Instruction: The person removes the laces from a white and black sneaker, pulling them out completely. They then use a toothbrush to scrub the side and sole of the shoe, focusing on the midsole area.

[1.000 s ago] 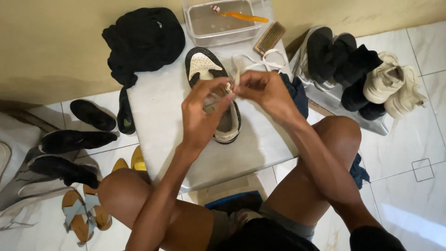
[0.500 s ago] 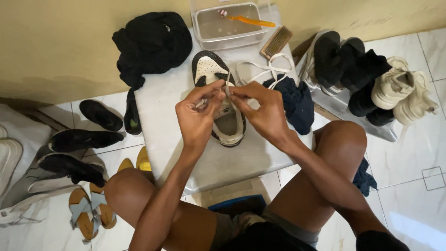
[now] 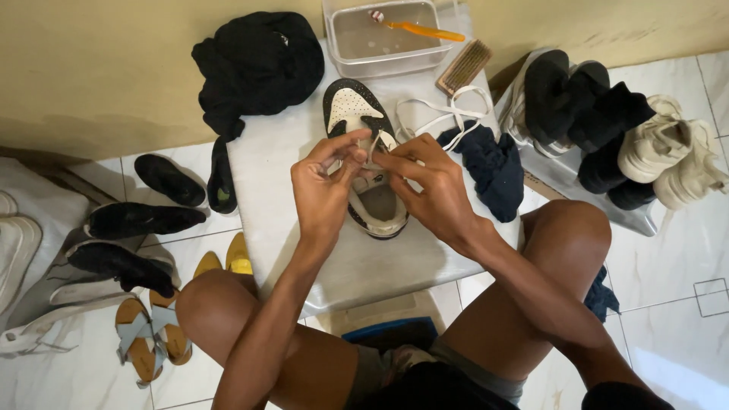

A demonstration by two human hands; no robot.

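Over the sneaker [image 3: 363, 163], left hand [image 3: 323, 190] and right hand [image 3: 429, 186] meet, wrists bent inward. Fingertips of both pinch the lace [image 3: 373, 149].

Black-and-white perforated sneaker [image 3: 364, 152], white laces [image 3: 444, 114], orange toothbrush [image 3: 425, 30], navy cloth [image 3: 490, 167], yellow-beige wall [image 3: 99, 68].

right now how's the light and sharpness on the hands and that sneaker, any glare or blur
Head view: soft, even indoor light, no harsh glare. The left hand and right hand are sharp, with no obvious motion blur, and throw faint shadows on the black-and-white sneaker. The black cloth loses detail in darkness. The floor tiles show a mild sheen, and wide-angle bending shows toward the edges.
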